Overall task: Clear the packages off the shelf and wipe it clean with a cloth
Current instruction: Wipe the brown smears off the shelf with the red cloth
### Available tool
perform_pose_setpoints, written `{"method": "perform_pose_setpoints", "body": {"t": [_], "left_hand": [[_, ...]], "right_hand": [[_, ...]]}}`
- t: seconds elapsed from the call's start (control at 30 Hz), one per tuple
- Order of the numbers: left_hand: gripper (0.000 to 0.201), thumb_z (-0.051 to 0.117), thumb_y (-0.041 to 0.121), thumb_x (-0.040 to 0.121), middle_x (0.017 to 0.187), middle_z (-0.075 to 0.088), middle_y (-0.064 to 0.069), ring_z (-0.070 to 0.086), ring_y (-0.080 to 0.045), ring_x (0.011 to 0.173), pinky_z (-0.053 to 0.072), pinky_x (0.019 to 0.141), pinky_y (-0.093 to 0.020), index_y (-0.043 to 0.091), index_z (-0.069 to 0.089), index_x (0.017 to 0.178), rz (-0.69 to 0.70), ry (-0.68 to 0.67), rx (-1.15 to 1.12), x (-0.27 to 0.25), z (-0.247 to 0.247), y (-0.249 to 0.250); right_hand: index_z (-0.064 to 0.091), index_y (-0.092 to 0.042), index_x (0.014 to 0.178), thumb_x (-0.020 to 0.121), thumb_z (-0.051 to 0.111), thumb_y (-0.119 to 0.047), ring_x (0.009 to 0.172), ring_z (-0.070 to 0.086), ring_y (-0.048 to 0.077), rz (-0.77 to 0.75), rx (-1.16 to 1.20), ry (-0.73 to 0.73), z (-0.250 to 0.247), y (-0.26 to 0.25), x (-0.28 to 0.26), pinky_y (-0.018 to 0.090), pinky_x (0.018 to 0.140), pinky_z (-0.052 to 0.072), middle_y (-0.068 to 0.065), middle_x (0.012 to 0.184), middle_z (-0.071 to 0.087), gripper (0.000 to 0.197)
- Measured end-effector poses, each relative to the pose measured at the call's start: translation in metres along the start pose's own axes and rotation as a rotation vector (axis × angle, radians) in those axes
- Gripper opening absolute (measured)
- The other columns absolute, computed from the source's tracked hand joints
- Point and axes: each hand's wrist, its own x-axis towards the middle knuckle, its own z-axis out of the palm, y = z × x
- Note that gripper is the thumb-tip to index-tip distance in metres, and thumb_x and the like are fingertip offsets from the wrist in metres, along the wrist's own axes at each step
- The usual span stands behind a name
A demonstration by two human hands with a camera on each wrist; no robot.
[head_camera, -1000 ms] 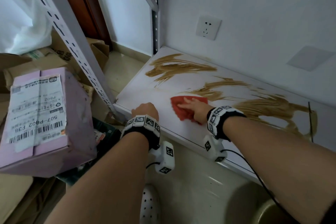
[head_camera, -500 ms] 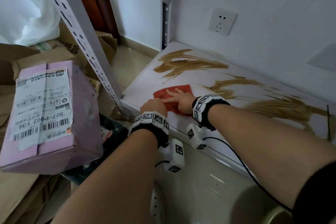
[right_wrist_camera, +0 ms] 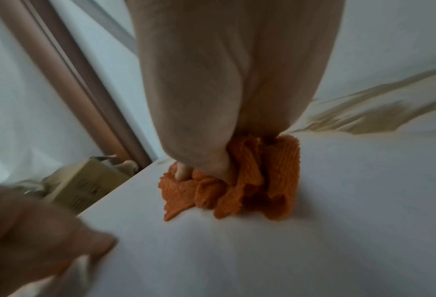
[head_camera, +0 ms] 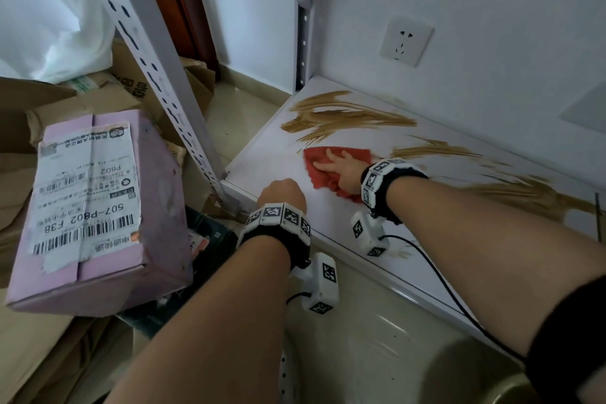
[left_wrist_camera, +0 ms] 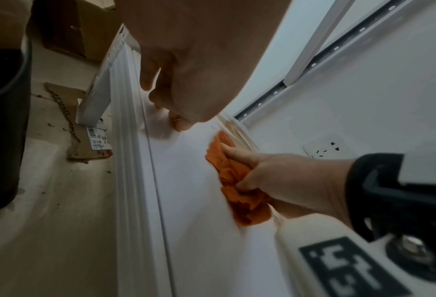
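Note:
A red-orange cloth lies bunched on the white shelf, just in front of the left brown smear. My right hand presses down on the cloth with its fingers stretched out over it. More brown smears run along the right of the shelf. My left hand rests near the shelf's front left corner with curled fingers, holding nothing. A pink package with a shipping label lies off the shelf to the left.
A perforated grey upright stands at the shelf's front left corner, another at the back left. A wall socket sits above the shelf. Cardboard boxes and a dark packet crowd the floor at left.
My right hand slid the cloth left toward my left hand, then pushed it away from the front edge toward the back-left smear. My left hand stayed at the corner.

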Motion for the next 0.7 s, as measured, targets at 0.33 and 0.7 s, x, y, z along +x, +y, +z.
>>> {"method": "perform_pose_setpoints", "body": {"t": [0.33, 0.7], "left_hand": [[0.025, 0.043, 0.009, 0.095, 0.114, 0.064, -0.017, 0.062, -0.032, 0.103, 0.049, 0.084, -0.033, 0.0, 0.063, 0.108, -0.002, -0.009, 0.018, -0.004, 0.001, 0.003], [0.021, 0.05, 0.006, 0.089, 0.109, 0.066, -0.019, 0.064, -0.034, 0.099, 0.051, 0.084, -0.036, -0.001, 0.066, 0.101, -0.026, -0.014, 0.002, -0.009, 0.006, 0.005]], "right_hand": [[0.028, -0.039, 0.145, 0.087, 0.042, 0.006, 0.148, -0.004, 0.022, -0.088, 0.018, -0.021, 0.034, 0.029, -0.054, 0.047, 0.12, 0.002, -0.008, 0.159, -0.001, 0.074], [0.013, -0.048, 0.146, 0.09, 0.049, -0.007, 0.146, -0.008, 0.03, 0.019, -0.045, -0.036, 0.038, 0.022, -0.056, 0.053, 0.117, 0.005, -0.004, 0.159, -0.012, 0.078]]}}
